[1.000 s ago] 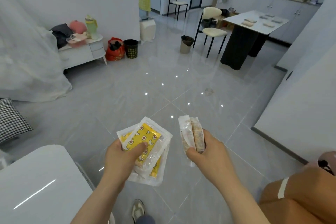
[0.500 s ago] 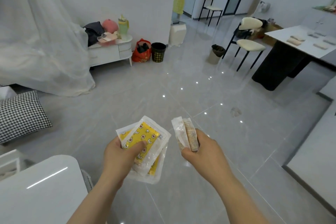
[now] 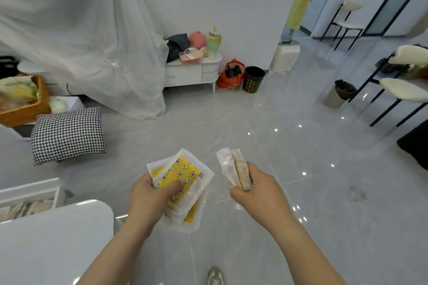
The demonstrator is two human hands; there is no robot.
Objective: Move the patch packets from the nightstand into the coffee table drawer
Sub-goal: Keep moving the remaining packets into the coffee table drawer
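Two bundles are held above the grey floor [image 3: 289, 146] — the yellow-printed patch packets [image 3: 178, 176] are gripped by the left hand [image 3: 150, 199], thumb pressed on top, and the pale packets [image 3: 234, 169] are pinched edge-up by the right hand [image 3: 257, 194]. The white nightstand [image 3: 192, 73] is seen far behind, the coffee table [image 3: 53, 238] near left.

glossy tiled floor [image 3: 289, 169], clear plastic packets [image 3: 185, 183]

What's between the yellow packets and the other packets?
Nothing but a gap showing grey floor, in the head view. The left hand holds the yellow packets, the right hand the pale packets.
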